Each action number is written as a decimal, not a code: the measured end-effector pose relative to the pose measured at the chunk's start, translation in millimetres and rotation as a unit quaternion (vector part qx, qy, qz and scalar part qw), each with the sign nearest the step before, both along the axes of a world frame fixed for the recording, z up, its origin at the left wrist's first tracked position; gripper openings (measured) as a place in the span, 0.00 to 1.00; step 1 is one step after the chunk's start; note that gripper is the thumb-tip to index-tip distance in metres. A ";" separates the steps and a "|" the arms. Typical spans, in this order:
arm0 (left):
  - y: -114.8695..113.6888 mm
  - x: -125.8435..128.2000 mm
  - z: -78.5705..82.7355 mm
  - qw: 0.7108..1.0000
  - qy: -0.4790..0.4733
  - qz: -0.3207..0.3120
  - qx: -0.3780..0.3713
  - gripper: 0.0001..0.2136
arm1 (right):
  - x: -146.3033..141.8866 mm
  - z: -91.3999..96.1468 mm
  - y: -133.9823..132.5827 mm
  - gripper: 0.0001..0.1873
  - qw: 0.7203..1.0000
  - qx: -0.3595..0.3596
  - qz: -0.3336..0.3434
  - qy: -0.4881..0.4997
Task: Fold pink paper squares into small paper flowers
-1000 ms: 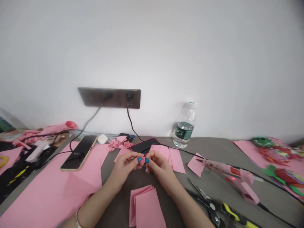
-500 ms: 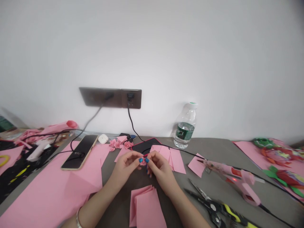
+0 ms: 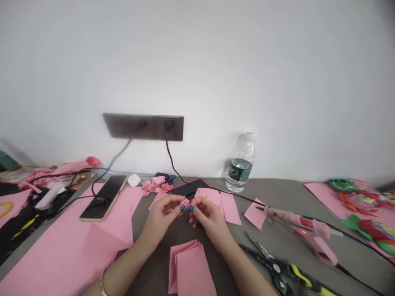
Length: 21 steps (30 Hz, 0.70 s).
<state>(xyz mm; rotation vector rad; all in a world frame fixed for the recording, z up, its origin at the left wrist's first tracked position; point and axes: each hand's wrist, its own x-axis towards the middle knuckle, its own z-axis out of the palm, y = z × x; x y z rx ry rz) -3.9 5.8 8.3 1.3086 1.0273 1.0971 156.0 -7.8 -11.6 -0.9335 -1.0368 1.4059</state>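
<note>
My left hand (image 3: pixel 162 217) and my right hand (image 3: pixel 207 216) meet over the grey table (image 3: pixel 271 197), fingertips pinched together on a small pink paper flower (image 3: pixel 185 202). Blue-painted nails show at the pinch. Just below my hands lies a stack of folded pink paper squares (image 3: pixel 189 269). Beyond them lie more pink paper pieces (image 3: pixel 226 206) and several finished small pink flowers (image 3: pixel 156 186).
A phone (image 3: pixel 103 197) on a cable rests on a big pink sheet (image 3: pixel 68 250) at left. A pink glue gun (image 3: pixel 304 232) and pliers with scissors (image 3: pixel 282 271) lie at right. A water bottle (image 3: pixel 240 163) stands by the wall. Coloured paper flowers (image 3: pixel 364 209) fill the far right.
The small pink flower has been turned and raised a little between my fingertips; my hands stay in nearly the same place.
</note>
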 end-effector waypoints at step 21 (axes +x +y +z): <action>-4.3 5.2 1.3 0.971 -0.175 -0.059 -0.152 0.13 | 4.1 8.7 -9.9 0.18 0.957 -0.116 0.156 0.215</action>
